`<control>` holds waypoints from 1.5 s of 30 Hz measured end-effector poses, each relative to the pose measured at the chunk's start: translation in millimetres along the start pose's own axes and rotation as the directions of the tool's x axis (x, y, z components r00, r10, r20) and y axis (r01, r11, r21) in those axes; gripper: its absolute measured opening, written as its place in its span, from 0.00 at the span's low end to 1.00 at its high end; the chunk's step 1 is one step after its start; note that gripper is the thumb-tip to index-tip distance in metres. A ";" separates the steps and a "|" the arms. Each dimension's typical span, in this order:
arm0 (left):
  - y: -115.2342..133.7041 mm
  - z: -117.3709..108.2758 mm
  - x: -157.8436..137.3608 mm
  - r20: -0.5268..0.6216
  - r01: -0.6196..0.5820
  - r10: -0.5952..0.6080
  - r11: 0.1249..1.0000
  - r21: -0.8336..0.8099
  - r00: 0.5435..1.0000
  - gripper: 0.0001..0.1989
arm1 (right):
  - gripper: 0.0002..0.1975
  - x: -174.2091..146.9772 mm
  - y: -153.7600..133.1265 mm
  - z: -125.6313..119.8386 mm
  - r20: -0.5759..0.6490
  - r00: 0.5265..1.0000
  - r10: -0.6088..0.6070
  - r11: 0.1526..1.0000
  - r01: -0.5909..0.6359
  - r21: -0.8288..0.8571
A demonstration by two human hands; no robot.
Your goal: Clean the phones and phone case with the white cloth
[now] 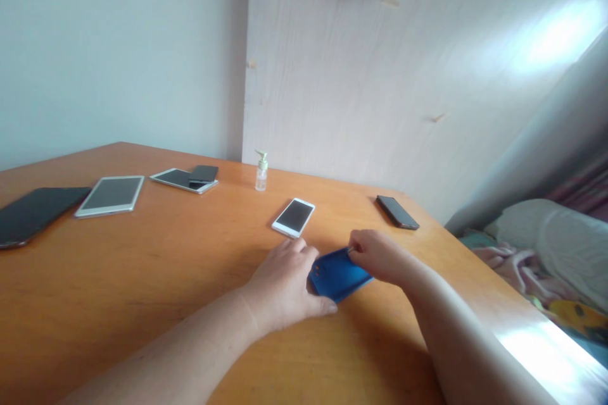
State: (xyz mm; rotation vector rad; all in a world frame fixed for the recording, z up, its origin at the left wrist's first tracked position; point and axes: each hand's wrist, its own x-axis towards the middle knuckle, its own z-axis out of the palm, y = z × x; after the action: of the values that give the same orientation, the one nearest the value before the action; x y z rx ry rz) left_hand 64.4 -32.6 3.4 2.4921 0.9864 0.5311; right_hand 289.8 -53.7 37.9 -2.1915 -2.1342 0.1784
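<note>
A blue phone case [341, 275] is held between my two hands just above the wooden table [199, 304], its hollow inner side towards me. My left hand [289, 281] grips its left end, with the thumb along the near edge and the fingers at the far side. My right hand [377, 254] pinches the far right edge with curled fingers. The camera cut-out shows at the case's left end. Just beyond my left hand lies a white phone [294, 217] with a dark screen, face up.
A small pump bottle [261, 172] stands near the wall. At the right lies a black phone [398, 212]. Leftward are a white tablet [111, 195], a black tablet [38, 215], and another white tablet [173, 178] with a dark phone [204, 174] on it. Bedding [551, 247] is beyond the right edge.
</note>
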 end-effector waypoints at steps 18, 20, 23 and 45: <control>-5.8 5.4 2.9 -0.050 -0.068 0.070 0.996 0.052 0.996 0.29 | 0.04 -17.2 -0.4 -10.3 0.087 0.996 -0.013 0.999 0.016 -0.037; -6.9 7.1 3.9 -0.056 -0.067 0.070 0.996 0.061 0.996 0.28 | 0.04 -17.2 -6.7 -8.3 0.127 0.988 -0.088 0.996 0.087 0.007; -8.0 9.6 5.5 -0.068 -0.073 0.078 0.995 0.063 0.995 0.29 | 0.05 -15.0 -10.3 -7.3 0.158 0.981 -0.110 0.994 0.109 0.018; -4.2 9.1 10.2 -0.060 -0.071 0.075 0.995 0.068 0.995 0.31 | 0.11 -43.1 9.8 2.6 -0.069 0.998 -0.011 0.997 0.016 0.080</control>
State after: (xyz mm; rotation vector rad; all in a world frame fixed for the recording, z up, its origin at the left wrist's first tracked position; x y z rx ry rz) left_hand 73.4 -24.6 -4.4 2.5931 0.9530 0.6115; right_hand 298.1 -97.1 35.2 -2.1070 -2.0678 0.1826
